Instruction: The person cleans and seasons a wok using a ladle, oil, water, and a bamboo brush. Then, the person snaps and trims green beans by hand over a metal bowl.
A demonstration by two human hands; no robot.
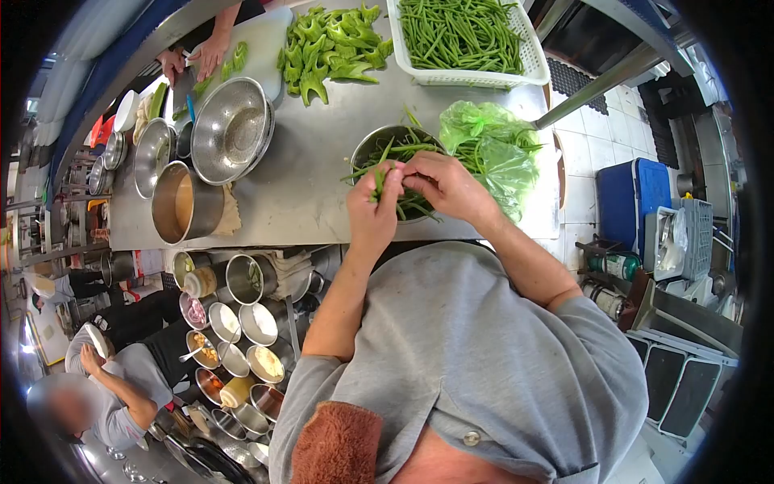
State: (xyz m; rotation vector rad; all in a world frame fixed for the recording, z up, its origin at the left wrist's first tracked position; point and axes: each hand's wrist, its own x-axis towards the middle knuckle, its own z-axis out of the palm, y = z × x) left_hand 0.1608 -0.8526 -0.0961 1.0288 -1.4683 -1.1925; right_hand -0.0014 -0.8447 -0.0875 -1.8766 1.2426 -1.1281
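Observation:
Both my hands meet over a steel pot (372, 139) that has green beans in it. Closed fingers of my left hand (376, 200) grip a few green beans (379, 184). My right hand (442, 184) is closed too, its fingertips pinched close beside the left ones at the beans; how much it holds is hidden. Just right of the pot lies a green plastic bag (509, 181) with more green beans showing. A white basket (476, 78) heaped with green beans stands behind it.
Sliced bitter melon (326, 48) is piled on the steel table (314, 153). A co-worker's hands (211, 55) work at a cutting board (270, 36). Steel bowls (234, 133) and a pot of brownish liquid (177, 202) stand left. Several ingredient containers (258, 323) sit below; another person (121, 387) stands lower left.

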